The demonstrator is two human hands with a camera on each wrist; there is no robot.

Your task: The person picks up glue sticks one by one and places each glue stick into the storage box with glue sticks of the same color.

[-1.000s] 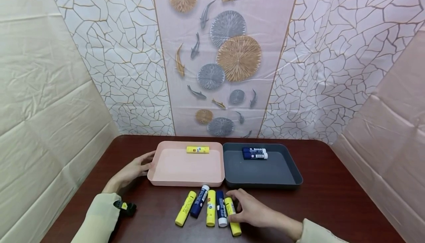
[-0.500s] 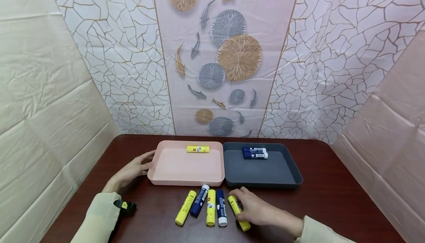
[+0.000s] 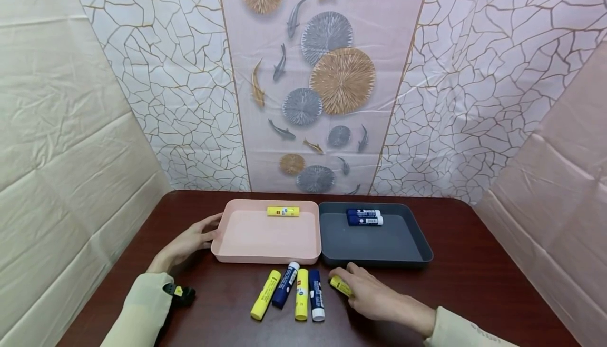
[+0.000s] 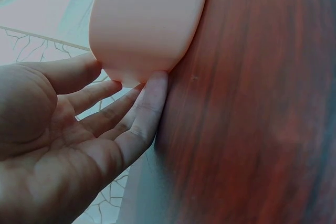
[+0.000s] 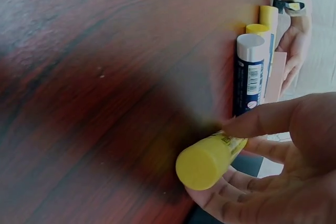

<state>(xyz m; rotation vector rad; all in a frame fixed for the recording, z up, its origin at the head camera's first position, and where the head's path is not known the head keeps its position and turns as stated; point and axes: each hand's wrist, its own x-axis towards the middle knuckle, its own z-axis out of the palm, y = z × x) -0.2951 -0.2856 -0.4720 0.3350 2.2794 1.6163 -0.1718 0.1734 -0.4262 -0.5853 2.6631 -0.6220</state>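
Pinching one yellow glue stick (image 5: 202, 165), perhaps airborne, the right hand (image 3: 372, 291) is wanting gentle, steady fingers; the left hand (image 3: 189, 244) is loosely touching the pink tray (image 3: 265, 239).

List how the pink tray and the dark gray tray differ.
Color: the pink tray is pale; the dark gray tray is much darker.
Contents: the pink tray holds one yellow stick; the dark gray tray holds two blue sticks.
Position: the pink tray is on the left, the dark gray tray on the right.
Shared: both are rounded rectangles lying on the table.
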